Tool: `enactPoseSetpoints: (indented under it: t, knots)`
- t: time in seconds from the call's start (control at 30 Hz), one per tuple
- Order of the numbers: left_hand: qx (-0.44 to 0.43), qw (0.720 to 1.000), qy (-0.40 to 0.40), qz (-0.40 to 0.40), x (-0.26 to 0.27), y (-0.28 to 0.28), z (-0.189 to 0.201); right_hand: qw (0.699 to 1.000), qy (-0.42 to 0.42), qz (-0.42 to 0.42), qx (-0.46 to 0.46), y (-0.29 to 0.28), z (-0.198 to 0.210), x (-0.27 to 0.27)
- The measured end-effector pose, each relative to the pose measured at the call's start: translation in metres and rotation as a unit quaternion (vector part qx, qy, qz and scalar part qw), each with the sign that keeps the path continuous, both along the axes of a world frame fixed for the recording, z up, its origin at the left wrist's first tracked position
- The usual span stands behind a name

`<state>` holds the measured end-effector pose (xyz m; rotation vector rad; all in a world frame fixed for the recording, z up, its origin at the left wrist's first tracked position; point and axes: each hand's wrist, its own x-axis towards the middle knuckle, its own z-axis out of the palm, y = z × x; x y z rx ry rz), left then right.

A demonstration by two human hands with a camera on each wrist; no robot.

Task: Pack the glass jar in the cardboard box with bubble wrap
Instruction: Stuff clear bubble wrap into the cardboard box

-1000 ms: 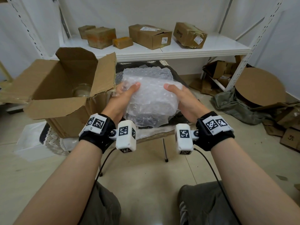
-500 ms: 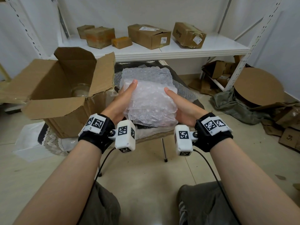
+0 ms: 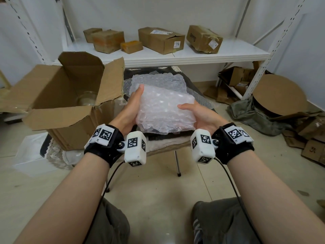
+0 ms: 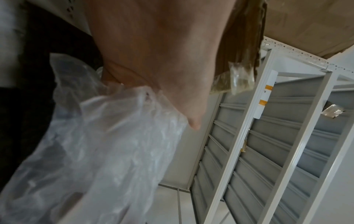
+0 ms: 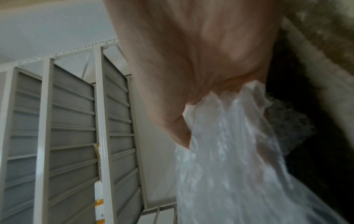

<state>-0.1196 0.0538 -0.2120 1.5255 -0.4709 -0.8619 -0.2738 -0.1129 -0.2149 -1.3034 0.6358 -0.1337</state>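
- While the clear glass jar sits low inside the open brown cardboard box, off beyond our left fingertips, we hold a folded wad of translucent bubble wrap between both palms.
- Our left hand lies along the wad's left side, fingers straight and pointing away from us, thumb on top; we read it as flat pressing, not a clenched grasp.
- Our right hand cups the wad's right end, thumb laid over the top; the remaining fingers pass underneath and show through the film in the right wrist view, curled round the wad.
- A second, looser sheet of clear bubble wrap lies flat just past the fingertips, on the dark seat.
- Step in hand, in our judgement: shaping cushioning. The jar is already boxed, so padding remains.
- The next move calls for carrying the wad leftward over the raised flap and lowering it beside or over the jar, without knocking the glass.
- The wad's long axis runs roughly left to right between the palms, its far right corner tilted upward. The jar appears upright, mouth up, though the box wall hides most of it.
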Motion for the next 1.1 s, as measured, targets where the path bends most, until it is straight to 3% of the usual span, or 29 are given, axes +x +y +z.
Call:
enactPoseSetpoints:
  t: [0.23, 0.4, 0.6, 0.77, 0.9, 1.1]
  knots:
    - [-0.007, 0.998, 0.053, -0.03, -0.005, 0.003, -0.001, 0.998, -0.068, 0.008, 0.002, -0.004, 0.001, -0.003]
    - [0.029, 1.0, 0.011, -0.001, 0.008, -0.006, -0.016, 0.998, -0.052, 0.0, -0.016, -0.003, 0.002, -0.002]
    - [-0.071, 0.996, -0.027, 0.054, -0.011, -0.014, -0.012, 0.994, -0.041, -0.037, 0.095, 0.009, 0.009, -0.007]
    - [-0.117, 0.99, -0.021, 0.072, -0.036, -0.025, -0.011, 0.99, -0.066, -0.064, 0.107, 0.006, 0.008, -0.022]
    - [-0.104, 0.992, 0.008, 0.069, -0.058, -0.038, 0.012, 0.975, -0.083, -0.115, 0.169, 0.001, 0.012, -0.03]
    - [-0.115, 0.992, -0.014, 0.058, -0.065, -0.041, 0.087, 0.972, -0.109, -0.07, 0.195, -0.002, 0.054, -0.025]
